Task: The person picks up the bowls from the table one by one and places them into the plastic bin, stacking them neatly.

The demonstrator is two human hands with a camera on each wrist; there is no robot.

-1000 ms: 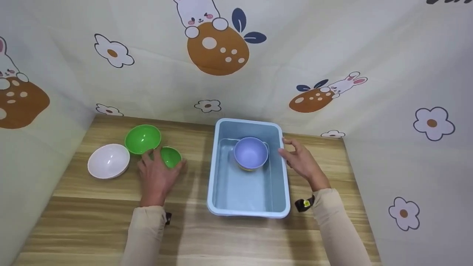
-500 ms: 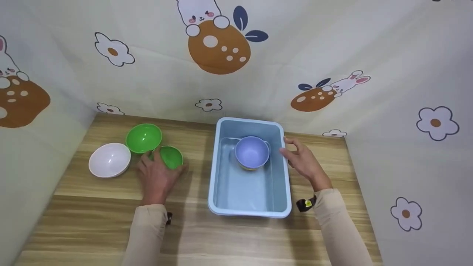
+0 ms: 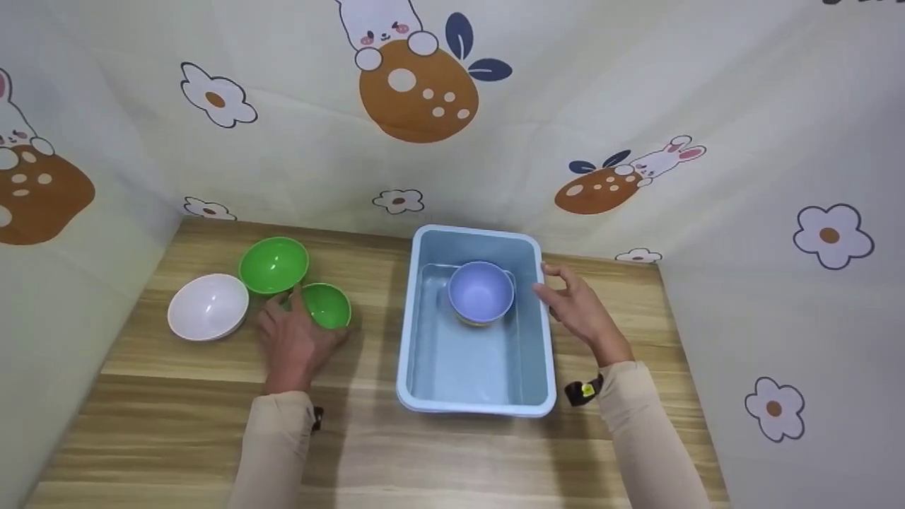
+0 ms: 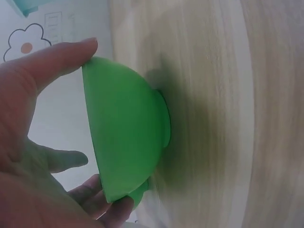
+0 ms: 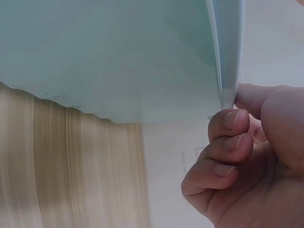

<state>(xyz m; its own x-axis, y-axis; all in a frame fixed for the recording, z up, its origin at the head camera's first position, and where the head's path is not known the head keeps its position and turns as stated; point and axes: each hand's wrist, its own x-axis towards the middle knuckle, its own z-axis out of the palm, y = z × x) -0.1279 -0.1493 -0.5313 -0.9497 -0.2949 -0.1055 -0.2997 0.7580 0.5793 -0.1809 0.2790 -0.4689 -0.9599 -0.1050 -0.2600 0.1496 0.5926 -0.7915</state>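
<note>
The small green bowl [image 3: 327, 305] is on the worktop's [image 3: 177, 424] left half, nearer the far edge than the near one. It sits roughly upright, hollow facing up; whether its foot rests on the wood or is just off it is hard to tell. The left hand [image 3: 293, 341] holds it by the rim from the near left, thumb on the side toward the worktop's right edge and fingertips on the opposite side, so the grasp is spread as wide as the bowl's mouth. Being round, the bowl has no long axis; what matters is that the blue tub [image 3: 474, 410] lies directly to its right, past a strip of wood, with its long side running from the worktop's near edge to its far edge.

The right hand [image 3: 583, 311] pinches the tub's right rim between thumb and curled fingers, well apart from the small green bowl. Inside the tub, toward its far right corner, stands a purple bowl [image 3: 481, 288] with a yellow sliver showing beneath it.

Just behind the left hand's bowl, toward the worktop's far left corner, is a larger green bowl [image 3: 273, 263]; a white bowl [image 3: 208, 307] stands beside that, nearer the left edge. A printed curtain [image 3: 297, 148] rises along the far edge.
</note>
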